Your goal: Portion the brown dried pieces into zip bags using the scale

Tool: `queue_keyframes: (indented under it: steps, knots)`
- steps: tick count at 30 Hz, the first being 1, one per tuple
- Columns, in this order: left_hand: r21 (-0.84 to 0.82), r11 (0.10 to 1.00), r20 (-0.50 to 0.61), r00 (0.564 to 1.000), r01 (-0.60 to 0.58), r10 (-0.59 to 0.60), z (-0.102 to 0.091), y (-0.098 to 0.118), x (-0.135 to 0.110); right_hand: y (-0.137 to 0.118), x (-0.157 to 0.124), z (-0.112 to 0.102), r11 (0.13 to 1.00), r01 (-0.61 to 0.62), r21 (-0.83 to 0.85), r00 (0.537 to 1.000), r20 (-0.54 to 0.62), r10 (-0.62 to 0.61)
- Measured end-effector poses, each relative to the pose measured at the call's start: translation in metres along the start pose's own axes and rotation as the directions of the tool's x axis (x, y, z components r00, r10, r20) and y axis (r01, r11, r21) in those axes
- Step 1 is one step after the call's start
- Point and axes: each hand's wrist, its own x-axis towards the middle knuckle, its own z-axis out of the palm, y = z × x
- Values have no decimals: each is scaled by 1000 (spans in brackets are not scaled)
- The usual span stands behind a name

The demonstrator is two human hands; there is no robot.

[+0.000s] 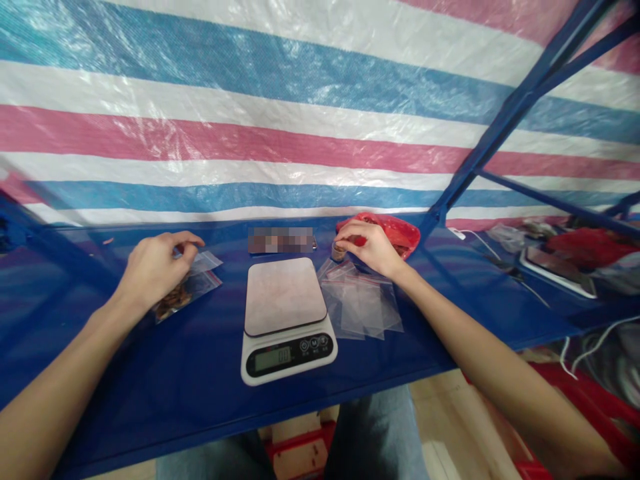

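Observation:
My left hand (156, 265) hovers over small zip bags at the left, its fingers loosely curled and the thumb a little apart from the index finger, with nothing visible between them. Under it lies a clear zip bag (171, 300) with brown dried pieces inside. My right hand (369, 245) pinches a small clear cup (339, 252) at the front edge of a red plastic bag (407, 232), which holds brown pieces. Several flat zip bags (363, 303) fan out below that hand. Between both hands, a white kitchen scale (285, 297) reads about 0.0 with its platform bare.
A blurred-out flat item (281, 240) lies behind the scale on the blue shelf (200, 373). Blue metal struts (493, 127) rise at the right. Beyond them are another scale (560, 270), a cable and red bags (595, 247). A striped sheet (260, 133) hangs behind.

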Motion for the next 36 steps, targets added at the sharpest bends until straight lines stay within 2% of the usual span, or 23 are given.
queue_keyframes:
  steps: [5,13,22,26,29,30,32,34,36]
  knots:
    - [-2,1000,9,1000,-8,8,-2,1,0,0,1,-1,1000,18,-2,999,-34,-18]
    - [-11,1000,7,1000,-2,2,-2,0,0,0,0,0,995,-74,69,993,-87,80]
    - [-1,1000,11,1000,2,-2,-2,0,0,-2,0,-2,999,-44,12,996,-83,44]
    - [-7,1000,13,1000,0,0,-1,-2,1,2,1,-19,993,-98,-61,987,-137,89]
    - [-7,1000,12,1000,11,-11,-1,-2,1,21,-2,-43,956,-220,-192,962,-207,179]
    - [-3,1000,11,1000,13,-13,-1,-2,1,30,-4,-51,932,-258,-254,957,-199,211]
    - [8,1000,12,1000,4,-4,0,-2,1,46,-8,-61,882,-281,-379,960,-96,265]
    - [17,1000,14,1000,-5,5,0,-2,2,57,-12,-61,853,-234,-467,954,60,295]
    - [18,1000,17,1000,-5,5,0,-2,2,60,-14,-54,835,-174,-522,942,159,295]
